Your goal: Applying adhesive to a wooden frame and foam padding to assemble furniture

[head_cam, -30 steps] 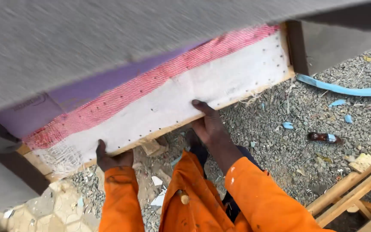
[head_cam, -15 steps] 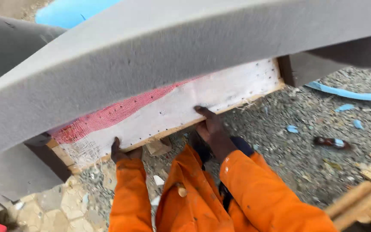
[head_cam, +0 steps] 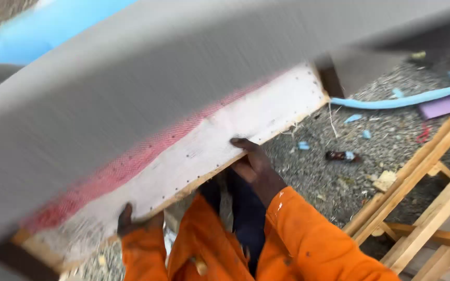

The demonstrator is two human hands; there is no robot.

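Both hands grip the lower edge of a white-covered wooden frame panel [head_cam: 225,140]: the left hand [head_cam: 131,221] with fingers clamped on its edge near the corner, the right hand [head_cam: 253,164] with fingers wrapped over the rim mid-span. The panel hangs tilted above the gravel ground [head_cam: 334,177], grey foam [head_cam: 147,93] draped over it, not yet set down.

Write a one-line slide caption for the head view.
Both hands, left and right, grip the bottom edge of a grey upholstered sofa frame above gravel.
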